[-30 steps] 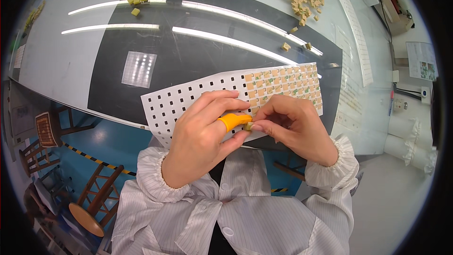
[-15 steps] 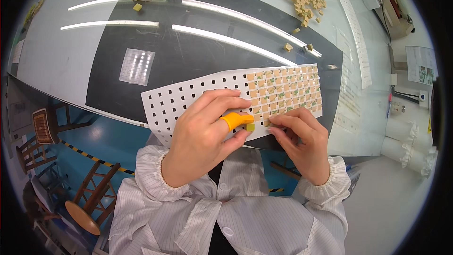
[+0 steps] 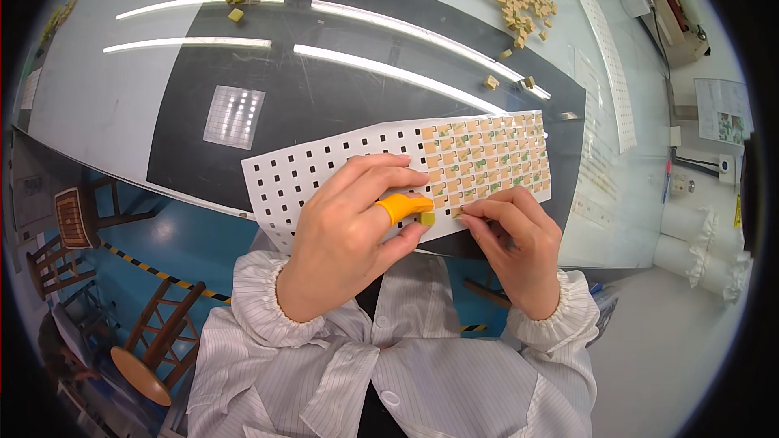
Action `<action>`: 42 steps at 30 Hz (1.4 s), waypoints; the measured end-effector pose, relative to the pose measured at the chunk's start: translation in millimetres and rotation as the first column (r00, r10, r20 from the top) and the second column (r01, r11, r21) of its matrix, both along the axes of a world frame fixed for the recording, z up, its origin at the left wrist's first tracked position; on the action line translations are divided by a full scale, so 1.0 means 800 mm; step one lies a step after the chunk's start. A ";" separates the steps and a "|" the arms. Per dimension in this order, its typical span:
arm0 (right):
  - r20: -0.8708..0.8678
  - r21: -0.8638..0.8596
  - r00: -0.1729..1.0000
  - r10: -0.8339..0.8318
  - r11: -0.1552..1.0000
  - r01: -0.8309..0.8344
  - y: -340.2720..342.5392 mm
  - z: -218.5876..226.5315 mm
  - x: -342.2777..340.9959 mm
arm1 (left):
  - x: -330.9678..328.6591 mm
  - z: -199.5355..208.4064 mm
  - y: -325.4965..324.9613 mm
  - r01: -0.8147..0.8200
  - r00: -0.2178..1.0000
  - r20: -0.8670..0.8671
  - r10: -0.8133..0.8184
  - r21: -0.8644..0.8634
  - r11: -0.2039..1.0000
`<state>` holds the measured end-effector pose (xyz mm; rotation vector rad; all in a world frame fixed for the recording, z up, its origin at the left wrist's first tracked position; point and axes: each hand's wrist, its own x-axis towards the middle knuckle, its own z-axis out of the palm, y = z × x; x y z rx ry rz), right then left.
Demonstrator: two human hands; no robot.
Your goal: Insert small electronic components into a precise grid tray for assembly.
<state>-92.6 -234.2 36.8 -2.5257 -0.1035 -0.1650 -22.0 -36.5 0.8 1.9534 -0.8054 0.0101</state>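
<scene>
My left hand [image 3: 337, 231] wears a yellow finger cot [image 3: 398, 208] on its index finger. Between that finger and the thumb it grips a small yellow-green block [image 3: 428, 219], just above a white perforated sheet [image 3: 280, 181]. The sheet has rows of square black holes on its left part, and rows of tan square pieces [image 3: 479, 166], some with green marks, cover its right part. My right hand [image 3: 519, 235] is closed in a pinch at the sheet's near edge, beside the lowest tan pieces. At its fingertips a small tan piece [image 3: 457, 213] shows, partly hidden.
A black mat [image 3: 324, 73] lies under the sheet on the table. Beyond are a heap of tan blocks [image 3: 515, 0] and several yellow-green blocks [image 3: 235, 15]. A clear square sheet [image 3: 234, 116] lies at left, another white perforated strip [image 3: 604, 65] at right. Wooden stools [image 3: 142, 375] stand lower left.
Both hands stay almost in place. My right fingertips have shifted slightly toward the sheet's near edge. The block stays in my left hand.
</scene>
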 end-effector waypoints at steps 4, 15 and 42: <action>-0.110 0.081 0.992 -0.065 0.994 0.074 0.003 0.006 0.004 | 0.000 -0.001 0.002 0.006 1.000 0.003 -0.006 0.001 1.000; -0.545 0.618 0.836 0.061 0.703 0.351 -0.005 0.023 0.035 | 0.000 -0.001 0.004 0.001 1.000 0.004 -0.001 -0.003 1.000; -0.748 0.546 0.648 0.144 0.688 0.477 0.006 0.023 0.045 | 0.000 -0.001 0.000 -0.006 1.000 0.009 0.006 -0.009 1.000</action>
